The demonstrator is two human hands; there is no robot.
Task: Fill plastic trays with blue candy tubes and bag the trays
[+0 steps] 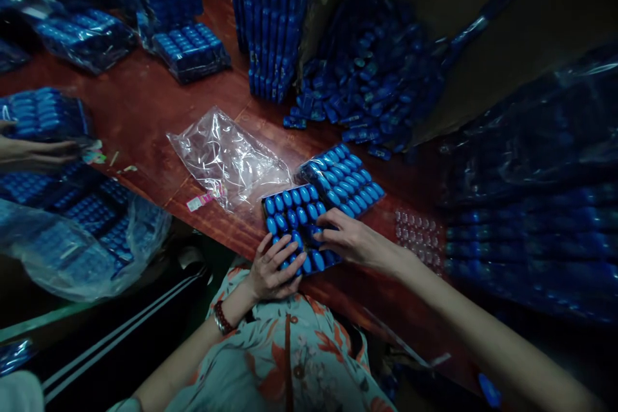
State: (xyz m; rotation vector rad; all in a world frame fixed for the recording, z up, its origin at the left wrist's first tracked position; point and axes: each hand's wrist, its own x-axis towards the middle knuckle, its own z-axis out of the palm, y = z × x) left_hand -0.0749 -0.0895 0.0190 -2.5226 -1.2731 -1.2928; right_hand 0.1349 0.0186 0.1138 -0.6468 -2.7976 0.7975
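A tray of glossy blue oval pieces (291, 198) lies at the table's near edge in front of me. My left hand (277, 270) rests on its near left side, fingers spread flat over the pieces. Over the tray's right side, my right hand (350, 239) has its fingers drawn together in a pinch. A blue oval piece (313, 232), turned differently from its neighbours, is at those fingertips. Right behind sits a second filled block of blue oval pieces (345, 180). To the left a clear plastic bag (232, 158) lies crumpled, beside a small pink-and-white label (199, 202).
A heap of loose blue pieces (367, 84) lies at the back right, near a tall stack of blue trays (273, 19). Clear moulded trays (419, 232) sit to the right. Wrapped blue packs (190, 48) stand at the back left. Another person's hand (36, 153) touches a pack at far left.
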